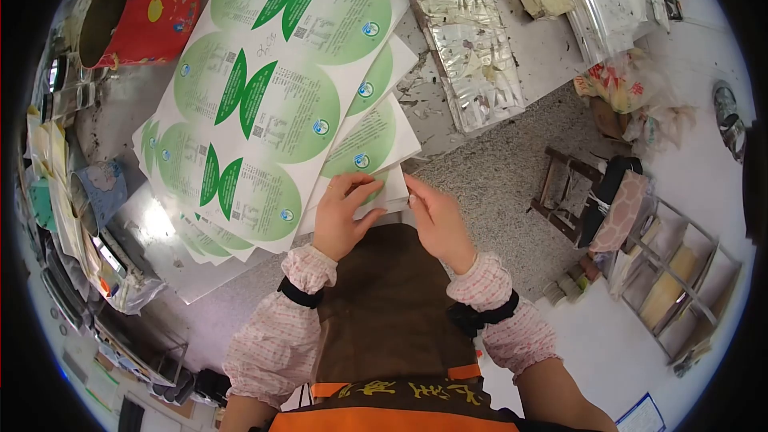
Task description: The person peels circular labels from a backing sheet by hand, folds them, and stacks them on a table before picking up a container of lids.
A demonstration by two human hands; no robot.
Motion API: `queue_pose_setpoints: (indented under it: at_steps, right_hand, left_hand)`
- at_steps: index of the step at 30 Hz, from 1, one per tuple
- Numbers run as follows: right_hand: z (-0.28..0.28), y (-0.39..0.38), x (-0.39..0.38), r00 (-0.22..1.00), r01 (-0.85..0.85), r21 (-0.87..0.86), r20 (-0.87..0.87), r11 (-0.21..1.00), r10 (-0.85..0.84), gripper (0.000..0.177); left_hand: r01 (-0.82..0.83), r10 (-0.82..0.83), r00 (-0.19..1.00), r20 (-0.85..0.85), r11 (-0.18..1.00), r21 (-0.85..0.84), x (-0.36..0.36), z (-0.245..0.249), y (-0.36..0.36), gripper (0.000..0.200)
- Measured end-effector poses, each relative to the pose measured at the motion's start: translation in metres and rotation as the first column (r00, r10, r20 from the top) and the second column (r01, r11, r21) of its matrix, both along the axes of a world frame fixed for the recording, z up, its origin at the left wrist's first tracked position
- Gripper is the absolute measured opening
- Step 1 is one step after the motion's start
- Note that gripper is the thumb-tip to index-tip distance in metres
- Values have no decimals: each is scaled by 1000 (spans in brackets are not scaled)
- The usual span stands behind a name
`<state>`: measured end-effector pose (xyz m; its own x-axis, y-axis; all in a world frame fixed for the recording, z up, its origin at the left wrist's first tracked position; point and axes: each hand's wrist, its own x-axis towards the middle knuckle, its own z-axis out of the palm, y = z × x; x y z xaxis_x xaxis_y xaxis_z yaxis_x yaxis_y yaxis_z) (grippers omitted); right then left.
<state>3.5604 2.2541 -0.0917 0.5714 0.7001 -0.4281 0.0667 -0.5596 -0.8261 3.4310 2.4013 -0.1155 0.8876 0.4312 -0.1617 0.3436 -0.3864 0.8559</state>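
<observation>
Large printed sheets (292, 104) with green round labels lie in a fanned stack on the metal table. My left hand (344, 214) rests on the lower right corner of the stack, its fingers curled apart over a sheet's edge. Beside it, my right hand (438, 220) pinches the corner of a sheet between thumb and forefinger at the table's front edge. The undersides of the sheets near my hands are hidden.
A red bucket (160, 20) stands at the back left, with a blue patterned cup (102, 192) nearer. A silvery wrapped strip (468, 40) lies right of the sheets. Right of the table, a stool (596, 200) and a metal rack (668, 280) stand on the floor.
</observation>
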Motion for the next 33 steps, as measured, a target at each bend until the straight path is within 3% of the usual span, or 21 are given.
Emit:
queue_pose_setpoints:
  at_steps: [3, 6, 9, 15, 18, 21, 24, 28, 31, 33]
  right_hand:
    - [8, 0, -5, 994, 75, 40, -87, 996, -72, 33]
    - [2, -2, -10, 866, 337, 114, -426, 935, -260, 29]
    - [-8, 0, 3, 787, 346, 38, -555, 937, -268, 24]
    - [-16, 4, 26, 868, 22, 12, -497, 1000, -13, 14]
    - [-17, 8, 34, 897, -98, 96, -422, 991, 129, 15]
    - [-18, 11, 29, 940, -156, -6, -309, 988, 146, 17]
    - [-29, 7, 14, 955, -14, 8, -298, 1000, 16, 20]
    - [-29, 9, 7, 957, 41, -9, -287, 999, -42, 19]
    - [-35, 7, 6, 977, 23, -9, -211, 1000, -25, 18]
    - [-36, 7, 5, 984, 53, 58, -176, 997, -42, 17]
  left_hand:
    - [-19, 19, 1000, 20, 1000, -21, -2, 0, 2, 49]
    - [-39, 40, 999, 30, 998, -47, -2, 1, 1, 48]
    - [-58, 60, 998, 19, 996, -64, -3, -3, 0, 49]
    - [-54, 57, 998, 35, 995, -82, -7, -2, 3, 49]
    - [-73, 79, 996, 40, 990, -120, -7, -2, 2, 48]
    - [-76, 84, 995, 50, 988, -137, -6, -2, 3, 47]
    - [-69, 78, 995, 57, 986, -149, -8, -6, 4, 46]
    - [-66, 71, 997, 20, 977, -203, -8, -5, 6, 43]
    - [-62, 64, 998, 7, 990, -123, -6, -2, 2, 44]
    - [-17, 15, 999, 43, 999, 46, -5, -2, -5, 46]
